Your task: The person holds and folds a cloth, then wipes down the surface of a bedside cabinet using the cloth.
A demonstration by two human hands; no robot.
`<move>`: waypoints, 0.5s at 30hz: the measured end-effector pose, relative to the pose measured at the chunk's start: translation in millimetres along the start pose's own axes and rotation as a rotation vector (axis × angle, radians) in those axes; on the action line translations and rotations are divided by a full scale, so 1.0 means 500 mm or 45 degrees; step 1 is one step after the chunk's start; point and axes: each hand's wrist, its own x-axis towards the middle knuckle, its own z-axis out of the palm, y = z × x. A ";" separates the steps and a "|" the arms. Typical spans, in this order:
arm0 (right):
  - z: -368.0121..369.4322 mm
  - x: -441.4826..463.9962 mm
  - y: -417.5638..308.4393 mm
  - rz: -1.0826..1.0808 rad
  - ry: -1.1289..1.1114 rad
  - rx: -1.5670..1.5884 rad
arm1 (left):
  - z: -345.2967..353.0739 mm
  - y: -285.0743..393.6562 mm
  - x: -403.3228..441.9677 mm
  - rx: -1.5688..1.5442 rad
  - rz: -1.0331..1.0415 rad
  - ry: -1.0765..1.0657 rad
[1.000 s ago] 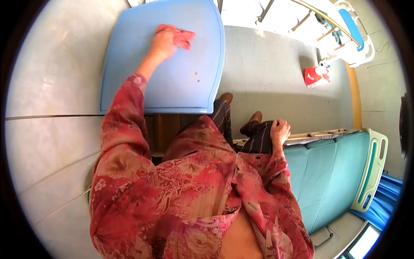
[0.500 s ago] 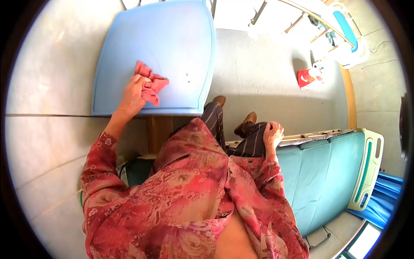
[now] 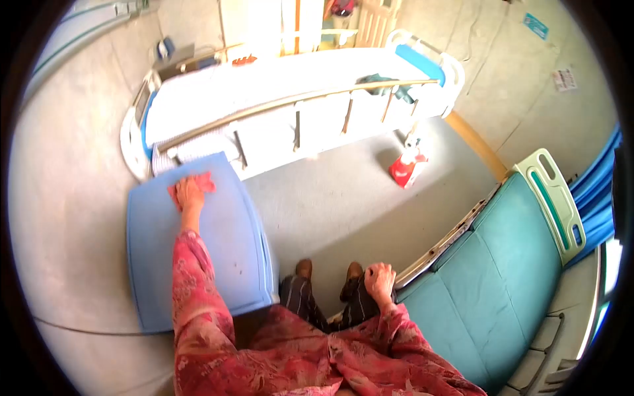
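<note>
My left hand [image 3: 190, 195] is at the far part of a blue cabinet top [image 3: 218, 257], with its fingers pressed down on a crumpled red cloth [image 3: 206, 182]. The cloth shows on both sides of the fingers and lies against the surface. A few small dark specks [image 3: 238, 265] lie on the near right part of the top. My right hand [image 3: 380, 282] rests at my right knee with its fingers curled in, and I see nothing in it.
A bed with a white sheet [image 3: 218, 99] and a side rail [image 3: 297, 99] stands beyond the cabinet. A red and white bag [image 3: 406, 168] is on the grey floor [image 3: 317, 204]. A green padded bed [image 3: 489, 297] is at my right. Another person [image 3: 342, 16] appears at the back.
My left hand has slid the cloth from the near part of the top to its far end. The view has tilted up, showing the whole white bed. My right hand stays at my knee.
</note>
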 end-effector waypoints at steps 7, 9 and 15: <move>0.024 -0.008 0.017 -0.073 -0.019 -0.048 | 0.025 0.063 -0.086 -0.339 0.351 -0.053; 0.055 -0.002 0.034 -0.040 -0.117 -0.131 | -0.025 0.102 -0.154 -0.415 0.452 -0.107; 0.011 -0.002 0.016 0.001 -0.261 -0.202 | -0.151 0.130 -0.347 -0.714 0.649 -0.193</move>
